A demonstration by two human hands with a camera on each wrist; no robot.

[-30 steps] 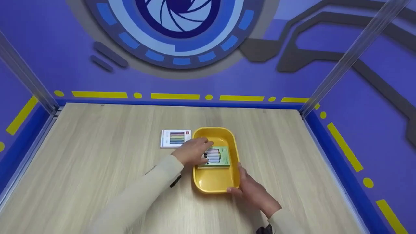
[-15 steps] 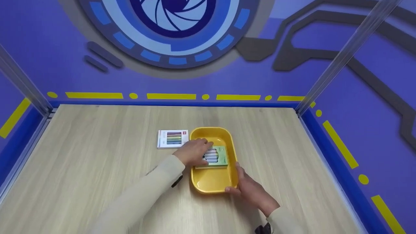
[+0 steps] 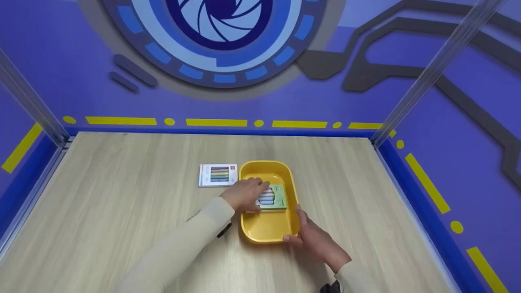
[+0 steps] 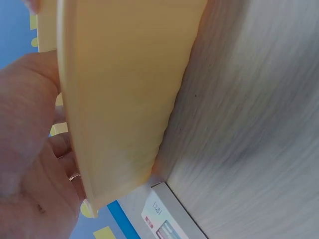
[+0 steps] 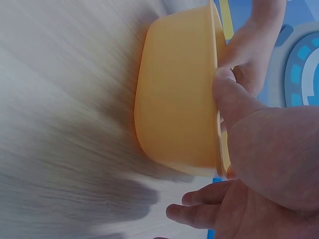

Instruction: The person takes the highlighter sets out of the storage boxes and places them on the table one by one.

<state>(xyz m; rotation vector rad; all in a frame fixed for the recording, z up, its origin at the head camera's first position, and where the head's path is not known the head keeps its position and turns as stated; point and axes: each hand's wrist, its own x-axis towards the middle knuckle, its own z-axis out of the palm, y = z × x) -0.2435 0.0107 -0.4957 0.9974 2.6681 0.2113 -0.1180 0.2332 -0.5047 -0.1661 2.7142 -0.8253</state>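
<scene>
Remotely, I monitor a high head view facing forward and down over the wood-grain tabletop (image 3: 122,195), plus two close, sideways-turned wrist views facing the yellow tray (image 3: 266,228) from its left and near right, all three sharing that tray.

At mid-frame a tray (image 3: 266,228) is showing yellow, a green box (image 3: 280,197) inside it displaying pastel stripes; to their left a white box (image 3: 219,175) is bearing multicoloured stripes. The worktop (image 3: 122,203) is showing beige woodgrain, the sleeves (image 3: 183,246) are looking cream, and the purple-blue wall (image 3: 285,101) at top is carrying yellow dashes and dots
</scene>
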